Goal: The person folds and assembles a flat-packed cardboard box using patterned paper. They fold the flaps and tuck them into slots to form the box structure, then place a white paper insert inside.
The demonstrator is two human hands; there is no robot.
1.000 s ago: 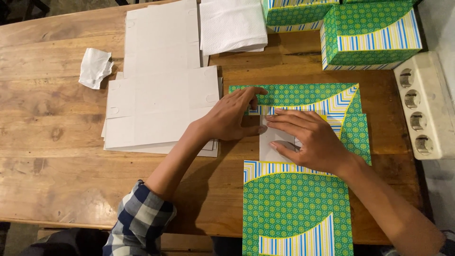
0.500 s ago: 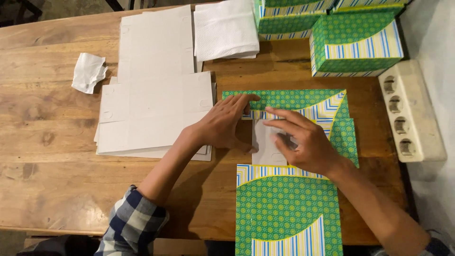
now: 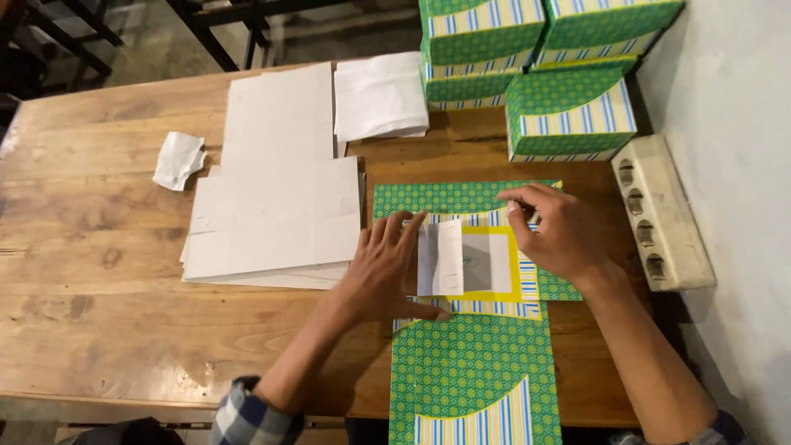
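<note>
So one flat green patterned box blank (image 3: 474, 321) lies near the table's (image 3: 99, 330) front edge, only partly folded. Left hand (image 3: 381, 272) presses flat and open on its white flap (image 3: 439, 257); right hand (image 3: 554, 231) pinches the far edge. Four finished green boxes (image 3: 568, 111) sit behind it, with white card sheets (image 3: 276, 206) to its left.

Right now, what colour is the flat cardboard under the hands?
The flat cardboard is green with a dotted pattern, plus blue, yellow and white stripes. The head view shows it best.
</note>
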